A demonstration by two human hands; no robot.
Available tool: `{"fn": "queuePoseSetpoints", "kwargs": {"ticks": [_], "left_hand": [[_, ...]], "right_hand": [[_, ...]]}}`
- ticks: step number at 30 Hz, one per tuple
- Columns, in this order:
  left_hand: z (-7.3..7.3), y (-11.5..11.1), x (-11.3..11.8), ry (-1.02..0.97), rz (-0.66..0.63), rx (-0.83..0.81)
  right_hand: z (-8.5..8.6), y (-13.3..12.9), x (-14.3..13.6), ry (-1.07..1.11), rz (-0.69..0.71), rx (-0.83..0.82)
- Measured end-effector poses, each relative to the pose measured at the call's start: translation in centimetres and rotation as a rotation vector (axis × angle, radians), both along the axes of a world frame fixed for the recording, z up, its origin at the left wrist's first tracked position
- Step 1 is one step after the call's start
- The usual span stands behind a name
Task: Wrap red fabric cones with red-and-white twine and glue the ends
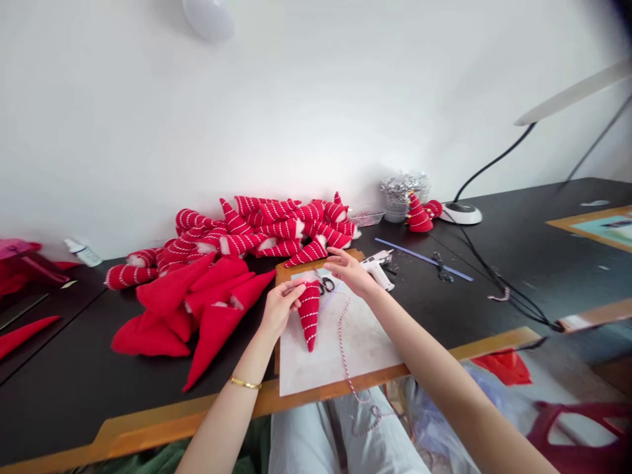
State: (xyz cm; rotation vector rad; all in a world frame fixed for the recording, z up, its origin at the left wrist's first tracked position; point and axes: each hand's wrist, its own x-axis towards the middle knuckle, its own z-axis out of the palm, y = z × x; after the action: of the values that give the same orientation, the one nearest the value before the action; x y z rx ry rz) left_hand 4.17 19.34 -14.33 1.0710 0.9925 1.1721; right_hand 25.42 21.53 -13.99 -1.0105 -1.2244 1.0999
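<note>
Left hand (283, 304), fingers together on one striped red cone (309, 317); right hand (349, 270), fingers apart, near one pair of scissors (326, 286).

My head camera looks forward and down from above, fairly near my left hand (283, 304) and right hand (349, 272) — the upper corner far beyond seems blurred.

One glue gun (379, 269), one lamp (462, 212), one bottle (83, 252), one bracelet (245, 383) and one tinsel tub (395, 205) show. Beaded red pieces (419, 218) number two. Striped cones (309, 315) overlap too much to count.
</note>
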Motion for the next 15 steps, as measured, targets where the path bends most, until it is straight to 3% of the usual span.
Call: {"fn": "queuePoseSetpoints", "kwargs": {"ticks": [4,8,11,15], "left_hand": [[-0.2,0.6,-0.2,-0.05,0.013,-0.017],[-0.2,0.7,-0.4,-0.082,0.001,-0.016],[-0.1,0.7,-0.6,-0.099,0.001,-0.01],[-0.2,0.8,-0.8,-0.089,-0.009,0.0]], "right_hand": [[1.0,-0.8,6.2,-0.575,-0.376,0.085],[0.8,-3.3,9.4,-0.82,-0.413,0.043],[0.2,-4.0,7.4,-0.931,-0.302,0.027],[-0.4,-2.3,1.4,-1.012,-0.149,-0.008]]}}
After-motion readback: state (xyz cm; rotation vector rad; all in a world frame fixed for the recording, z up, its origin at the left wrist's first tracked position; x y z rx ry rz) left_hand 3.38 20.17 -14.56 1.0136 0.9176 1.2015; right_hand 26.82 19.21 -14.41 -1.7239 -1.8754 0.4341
